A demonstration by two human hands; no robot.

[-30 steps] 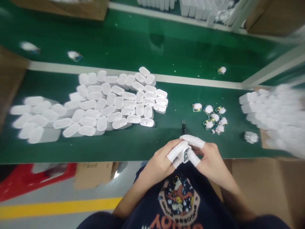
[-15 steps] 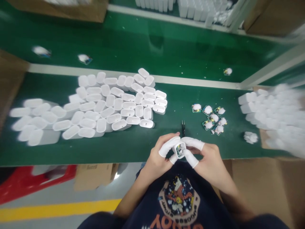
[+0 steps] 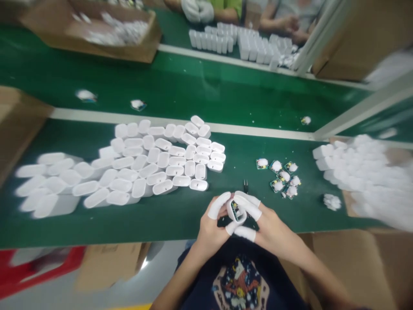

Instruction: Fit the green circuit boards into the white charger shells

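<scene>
Our left hand [image 3: 211, 228] and right hand [image 3: 266, 226] grip one white, rounded plastic housing [image 3: 229, 210] near the front edge of our flat green bench [image 3: 167, 219], bare leftward.

1. White housing [image 3: 239, 220] in the hands, with a green, black and yellow circuit board [image 3: 234, 206] inside.
2. Plain white finger covers [image 3: 219, 206] on the left hand [image 3: 209, 228] and right hand [image 3: 272, 226].
3. Navy shirt [image 3: 280, 286] bearing a multicoloured print [image 3: 240, 280] with orange, yellow and white-speckled patches.
4. Green worktop [image 3: 129, 228], edged by an off-white strip [image 3: 274, 131].
5. White cases [image 3: 163, 159], some with small black marks.
6. Green boards [image 3: 285, 176] with yellow parts and white tops.
7. Black tweezers [image 3: 245, 186].
8. Brown cardboard box [image 3: 142, 51].
9. Grey floor [image 3: 158, 267], yellow stripe [image 3: 135, 307].
10. A co-worker's lime-green sleeve [image 3: 229, 5] and white gloves [image 3: 197, 10].
</scene>
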